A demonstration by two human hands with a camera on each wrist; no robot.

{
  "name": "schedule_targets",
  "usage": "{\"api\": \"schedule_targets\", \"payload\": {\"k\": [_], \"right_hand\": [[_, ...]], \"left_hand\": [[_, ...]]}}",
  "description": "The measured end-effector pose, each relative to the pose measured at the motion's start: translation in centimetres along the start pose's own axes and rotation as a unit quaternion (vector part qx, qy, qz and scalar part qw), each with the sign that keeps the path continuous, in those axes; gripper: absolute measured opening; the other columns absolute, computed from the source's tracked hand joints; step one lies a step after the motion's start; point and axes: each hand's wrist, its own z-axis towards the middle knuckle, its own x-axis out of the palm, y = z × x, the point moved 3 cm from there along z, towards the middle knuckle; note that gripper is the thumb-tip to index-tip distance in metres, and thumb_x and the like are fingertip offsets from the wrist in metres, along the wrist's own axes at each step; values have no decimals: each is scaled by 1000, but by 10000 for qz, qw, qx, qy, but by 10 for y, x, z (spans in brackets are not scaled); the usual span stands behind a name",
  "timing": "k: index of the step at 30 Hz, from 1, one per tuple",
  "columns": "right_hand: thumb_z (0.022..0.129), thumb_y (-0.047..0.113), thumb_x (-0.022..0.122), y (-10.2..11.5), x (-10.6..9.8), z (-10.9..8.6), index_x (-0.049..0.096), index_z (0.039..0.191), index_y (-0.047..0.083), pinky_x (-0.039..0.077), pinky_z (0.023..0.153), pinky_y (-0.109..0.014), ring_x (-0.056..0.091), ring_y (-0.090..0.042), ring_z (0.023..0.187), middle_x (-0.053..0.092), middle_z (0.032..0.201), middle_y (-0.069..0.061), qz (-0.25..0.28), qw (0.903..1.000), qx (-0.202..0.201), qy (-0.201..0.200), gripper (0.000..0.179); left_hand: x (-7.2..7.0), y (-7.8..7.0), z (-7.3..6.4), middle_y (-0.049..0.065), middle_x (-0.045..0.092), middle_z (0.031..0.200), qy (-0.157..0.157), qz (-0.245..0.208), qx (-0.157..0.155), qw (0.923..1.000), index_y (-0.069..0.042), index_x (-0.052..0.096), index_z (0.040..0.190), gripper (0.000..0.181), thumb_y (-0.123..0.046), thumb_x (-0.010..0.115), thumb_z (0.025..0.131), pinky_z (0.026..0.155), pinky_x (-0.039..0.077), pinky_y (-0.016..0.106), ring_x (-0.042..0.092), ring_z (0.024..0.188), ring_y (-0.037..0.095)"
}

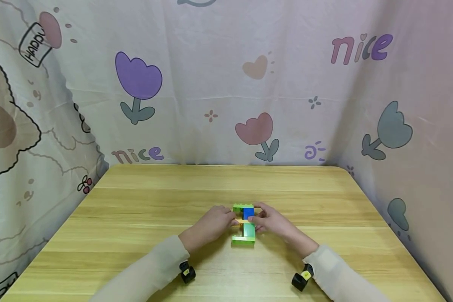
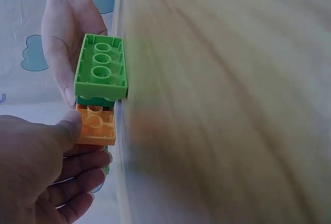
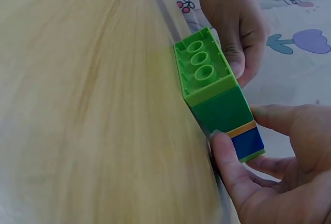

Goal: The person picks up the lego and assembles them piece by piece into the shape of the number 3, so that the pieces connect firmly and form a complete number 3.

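A joined row of toy building bricks lies between both hands near the middle of the table. A light green brick [image 3: 206, 63] forms its near end, hollow underside facing the wrist cameras. Behind it come a dark green brick [image 3: 222, 111], an orange brick [image 2: 95, 133] that juts out to the left, and a blue brick [image 3: 248, 142]. Another light green brick [image 1: 243, 206] makes the far end. My left hand [image 1: 216, 222] pinches the jutting orange brick between thumb and fingers. From the right side, my right hand [image 1: 274, 221] grips the row around its blue and dark green bricks.
The wood-grain table [image 1: 154, 197] extends on all sides of the hands. A printed cloth [image 1: 204, 84] hangs along its back and sides. Each wrist wears a small black camera, one of them [image 1: 187, 272] by the left sleeve.
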Motion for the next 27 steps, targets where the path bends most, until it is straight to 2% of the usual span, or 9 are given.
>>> {"api": "schedule_targets", "payload": {"k": [5, 11, 18, 24, 27], "right_hand": [[93, 22, 68, -1, 1, 2, 34, 146, -5, 57, 72, -37, 64, -23, 79, 55, 103, -18, -34, 10000, 24, -70, 69], [93, 21, 68, -2, 1, 2, 35, 144, -10, 57, 70, -37, 64, -23, 76, 57, 99, -16, -101, 9999, 30, -91, 68], [94, 24, 68, -3, 1, 3, 36, 144, -10, 57, 69, -37, 64, -23, 76, 58, 101, -16, -161, 9998, 39, -124, 68], [95, 26, 66, -2, -6, 2, 41, 142, -5, 57, 67, -35, 64, -23, 76, 56, 105, -16, -359, 9983, 71, -461, 62], [96, 25, 65, 0, -12, 0, 44, 141, -4, 56, 67, -33, 63, -22, 76, 56, 105, -15, -548, 9964, 80, -639, 58]], "left_hand": [[0, 0, 1, -4, 67, 90, 200, -40, -154, 9997, -13, 71, 97, 27, -34, 54, 100, 82, 50, 35, 62, 84, 13], [2, -1, 1, -2, 69, 97, 425, -92, -196, 9989, -14, 72, 101, 28, -33, 52, 102, 85, 50, 34, 63, 91, 15], [2, 0, 0, 0, 69, 98, 384, -236, -248, 9987, -11, 72, 106, 31, -34, 51, 102, 87, 51, 34, 64, 92, 17], [0, 8, -6, 4, 67, 114, 582, -657, -586, 9944, -9, 68, 119, 47, -44, 41, 104, 95, 48, 38, 62, 106, 22], [-6, 15, -9, 8, 65, 120, 585, -818, -722, 9923, -7, 66, 123, 47, -43, 42, 104, 98, 46, 41, 60, 112, 26]]}}
